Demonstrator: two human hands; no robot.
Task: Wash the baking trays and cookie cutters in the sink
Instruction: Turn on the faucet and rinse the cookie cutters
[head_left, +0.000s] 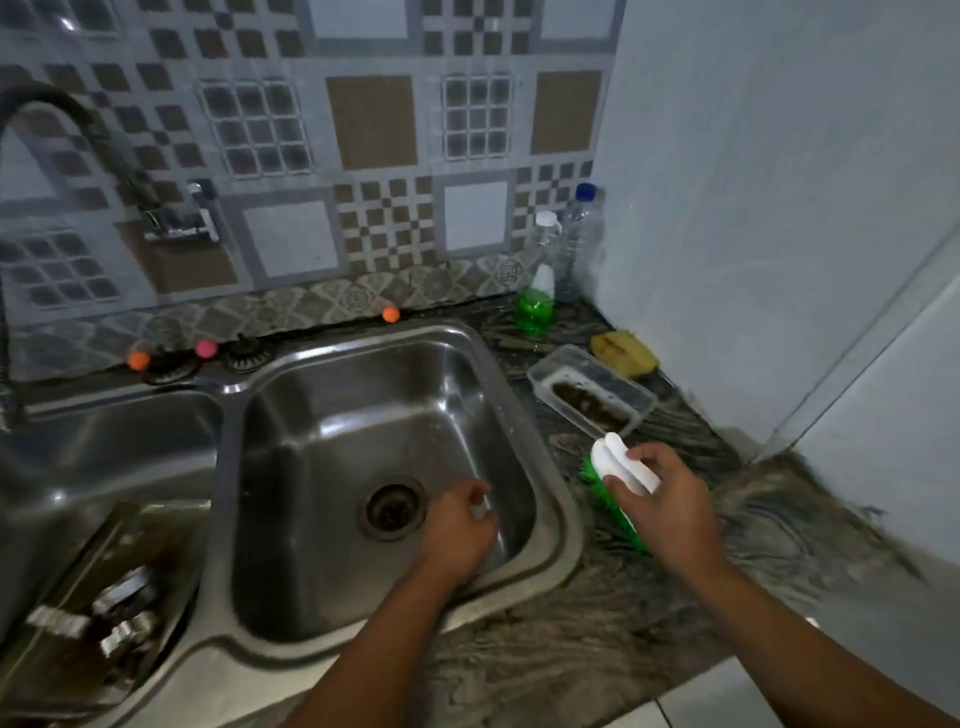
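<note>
The right steel sink basin (322, 447) holds only its drain (393, 508). My left hand (460, 525) is low inside this basin beside the drain, fingers curled round a small pale object I cannot identify. My right hand (662, 499) grips a white-handled scrub brush with green bristles (618, 478) on the counter right of the sink. In the left basin a dark baking tray (78, 618) leans, with metal cookie cutters (124, 608) lying on it.
A green dish soap bottle (535, 304) and two clear plastic bottles (576, 244) stand in the back right corner. A clear plastic container (589, 389) and yellow sponge (623, 353) lie on the marble counter (649, 623). A black faucet hose (62, 119) arches at left.
</note>
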